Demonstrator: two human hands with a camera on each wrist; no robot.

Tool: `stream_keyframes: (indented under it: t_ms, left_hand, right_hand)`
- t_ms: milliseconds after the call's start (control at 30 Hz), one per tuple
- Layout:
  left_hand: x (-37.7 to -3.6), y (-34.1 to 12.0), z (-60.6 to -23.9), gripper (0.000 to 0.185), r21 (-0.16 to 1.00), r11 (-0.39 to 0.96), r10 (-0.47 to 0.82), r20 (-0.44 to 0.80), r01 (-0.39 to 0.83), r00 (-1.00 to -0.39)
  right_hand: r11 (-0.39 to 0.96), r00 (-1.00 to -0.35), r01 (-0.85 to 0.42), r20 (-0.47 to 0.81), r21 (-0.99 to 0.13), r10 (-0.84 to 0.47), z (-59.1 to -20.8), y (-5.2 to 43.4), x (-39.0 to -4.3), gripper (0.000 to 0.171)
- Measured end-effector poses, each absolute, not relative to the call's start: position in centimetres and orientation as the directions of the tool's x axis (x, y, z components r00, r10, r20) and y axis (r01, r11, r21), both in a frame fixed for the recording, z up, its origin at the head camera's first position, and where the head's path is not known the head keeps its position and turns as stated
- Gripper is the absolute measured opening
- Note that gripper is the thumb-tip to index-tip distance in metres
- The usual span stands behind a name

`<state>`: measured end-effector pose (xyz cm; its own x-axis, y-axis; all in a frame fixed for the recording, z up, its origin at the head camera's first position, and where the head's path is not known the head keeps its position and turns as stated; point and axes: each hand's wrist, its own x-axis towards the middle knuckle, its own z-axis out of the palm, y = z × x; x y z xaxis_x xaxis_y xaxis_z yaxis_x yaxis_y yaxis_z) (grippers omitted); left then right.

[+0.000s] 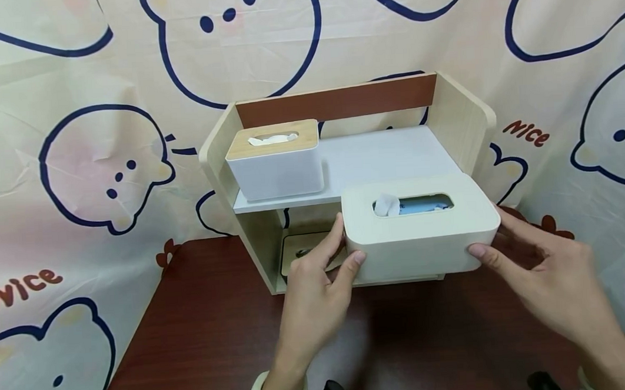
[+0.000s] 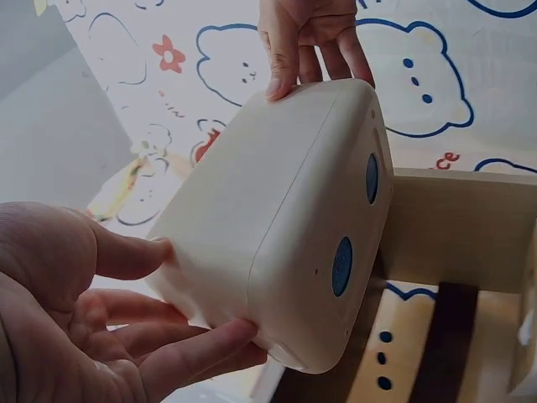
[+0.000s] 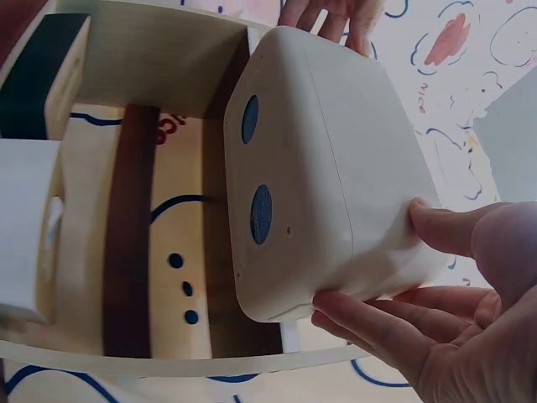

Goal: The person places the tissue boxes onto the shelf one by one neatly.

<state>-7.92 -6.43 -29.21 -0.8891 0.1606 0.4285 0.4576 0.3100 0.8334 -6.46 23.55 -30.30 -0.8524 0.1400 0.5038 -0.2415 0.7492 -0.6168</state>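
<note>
Both hands hold a cream tissue box [image 1: 416,254] between them, lifted in front of the shelf's right half. Its top slot shows a white tissue and a blue packet [image 1: 424,204]. My left hand [image 1: 317,289] grips the left end, thumb on the front face. At the right end, my right hand [image 1: 544,271] grips with the thumb at the front corner. From below, both wrist views show the box's underside with two round blue openings [image 2: 342,267]. The left wrist view has the right hand [image 2: 315,38] at the far end.
A small wooden shelf [image 1: 468,131] with a white upper board [image 1: 385,156] stands on the dark brown table [image 1: 193,342]. On the board's left sits a wood-lidded tissue box [image 1: 276,173]. A dark-rimmed tray [image 1: 294,246] lies in the lower compartment. A bear-patterned curtain [image 1: 104,170] hangs behind.
</note>
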Motion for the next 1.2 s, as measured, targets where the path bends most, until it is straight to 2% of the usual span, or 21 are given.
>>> stream_keyframes:
  t_ms: [167, 333, 800, 1033, 1200]
  left_hand:
    - [-8.4, -6.6, -27.8, 0.063, 0.786, 0.326, 0.166, 0.498, 0.524, -0.851]
    - [-8.8, -6.9, -26.8, 0.063, 0.758, 0.353, 0.155, 0.531, 0.549, -0.833]
    - [-11.0, -7.1, -23.8, 0.061, 0.761, 0.362, 0.143, 0.525, 0.538, -0.839]
    - [-13.1, -6.3, -23.5, 0.060, 0.754, 0.399, 0.112, 0.525, 0.522, -0.844]
    - [-14.4, -5.6, -23.6, 0.059, 0.771, 0.389, 0.059, 0.526, 0.505, -0.849]
  right_hand:
    - [0.725, -0.811, -0.313, 0.569, -0.614, 0.132, -29.1, 23.3, -7.0, 0.070]
    - [0.704, -0.797, -0.363, 0.594, -0.611, 0.105, -27.6, 22.8, -7.5, 0.070]
    - [0.705, -0.840, -0.307, 0.531, -0.639, 0.115, -24.3, 22.0, -9.4, 0.071]
    - [0.648, -0.862, -0.309, 0.492, -0.696, 0.118, -23.8, 21.7, -11.3, 0.069]
    - [0.634, -0.852, -0.320, 0.506, -0.704, 0.132, -23.7, 21.0, -12.7, 0.066]
